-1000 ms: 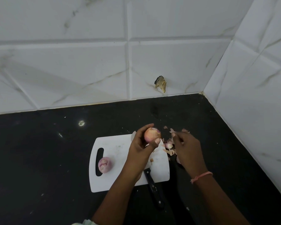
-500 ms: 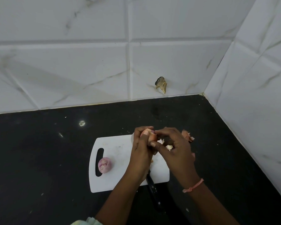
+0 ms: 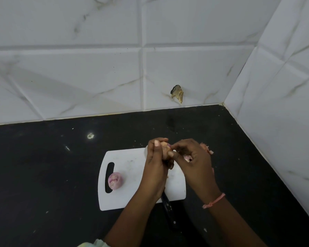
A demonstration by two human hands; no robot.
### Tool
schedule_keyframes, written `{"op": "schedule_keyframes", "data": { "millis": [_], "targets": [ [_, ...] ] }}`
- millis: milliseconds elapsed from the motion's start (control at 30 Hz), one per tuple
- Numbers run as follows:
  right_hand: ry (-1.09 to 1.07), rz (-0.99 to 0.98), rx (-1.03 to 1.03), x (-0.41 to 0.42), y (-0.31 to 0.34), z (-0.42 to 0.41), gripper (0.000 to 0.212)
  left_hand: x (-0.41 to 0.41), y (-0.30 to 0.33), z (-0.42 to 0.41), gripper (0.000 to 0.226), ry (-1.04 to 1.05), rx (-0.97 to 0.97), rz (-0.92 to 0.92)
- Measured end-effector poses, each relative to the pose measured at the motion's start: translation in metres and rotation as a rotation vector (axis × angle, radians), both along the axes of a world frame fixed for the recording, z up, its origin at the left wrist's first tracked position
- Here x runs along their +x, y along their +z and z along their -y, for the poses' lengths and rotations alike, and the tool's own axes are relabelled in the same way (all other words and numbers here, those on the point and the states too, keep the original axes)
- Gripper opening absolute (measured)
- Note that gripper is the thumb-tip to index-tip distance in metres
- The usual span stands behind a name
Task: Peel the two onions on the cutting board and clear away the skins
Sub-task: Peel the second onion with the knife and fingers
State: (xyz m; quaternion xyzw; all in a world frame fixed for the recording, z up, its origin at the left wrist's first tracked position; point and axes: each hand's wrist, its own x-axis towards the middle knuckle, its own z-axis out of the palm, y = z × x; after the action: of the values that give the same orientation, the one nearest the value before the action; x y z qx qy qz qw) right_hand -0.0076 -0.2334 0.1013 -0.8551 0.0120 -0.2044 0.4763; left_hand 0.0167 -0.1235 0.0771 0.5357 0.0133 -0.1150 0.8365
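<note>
My left hand (image 3: 156, 164) holds a pale orange onion (image 3: 164, 146) above the far right part of the white cutting board (image 3: 130, 166). My right hand (image 3: 193, 161) meets it from the right, thumb and fingers pinching the skin at the onion's top. A second onion (image 3: 115, 180), pinkish purple and peeled, lies on the board's left side beside the handle slot. Loose skins (image 3: 206, 148) lie on the counter just right of the board, partly hidden behind my right hand.
A black-handled knife (image 3: 168, 205) lies at the board's near edge, its blade under my left wrist. The black counter (image 3: 43, 166) meets white tiled walls at the back and right. A chipped hole (image 3: 177, 93) marks the back wall.
My right hand came back from the skin pile on the right to the onion and now pinches at its top. The left hand turned the onion slightly toward it.
</note>
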Motion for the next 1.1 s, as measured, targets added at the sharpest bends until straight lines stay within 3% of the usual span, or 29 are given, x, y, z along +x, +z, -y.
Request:
{"op": "schedule_keyframes", "data": {
  "millis": [167,233,333,400,600,900,1100],
  "targets": [
    [0.042,-0.184,0.117,0.003,-0.001,0.009,0.013,0.005,-0.002,-0.003,0.046,-0.019,0.050,-0.081],
    [0.005,-0.194,0.183,0.003,-0.001,0.009,0.010,0.009,0.002,-0.003,0.034,-0.059,0.108,-0.064],
    [-0.059,-0.215,0.228,0.001,-0.001,0.004,0.014,0.011,0.002,-0.004,0.021,-0.117,0.299,0.053],
    [-0.093,-0.245,0.291,0.001,0.001,0.003,0.014,0.008,-0.002,-0.008,0.026,-0.185,0.354,0.188],
    [-0.088,-0.383,0.741,0.003,0.013,0.014,0.009,0.006,-0.006,-0.017,0.044,-0.178,0.396,0.395],
    [-0.005,-0.495,0.662,0.005,0.013,0.021,0.044,0.005,-0.005,-0.017,0.053,-0.102,0.462,0.461],
    [0.007,-0.462,0.670,0.004,0.010,0.019,0.026,0.005,-0.008,-0.018,0.053,-0.060,0.470,0.440]
  ]
}}
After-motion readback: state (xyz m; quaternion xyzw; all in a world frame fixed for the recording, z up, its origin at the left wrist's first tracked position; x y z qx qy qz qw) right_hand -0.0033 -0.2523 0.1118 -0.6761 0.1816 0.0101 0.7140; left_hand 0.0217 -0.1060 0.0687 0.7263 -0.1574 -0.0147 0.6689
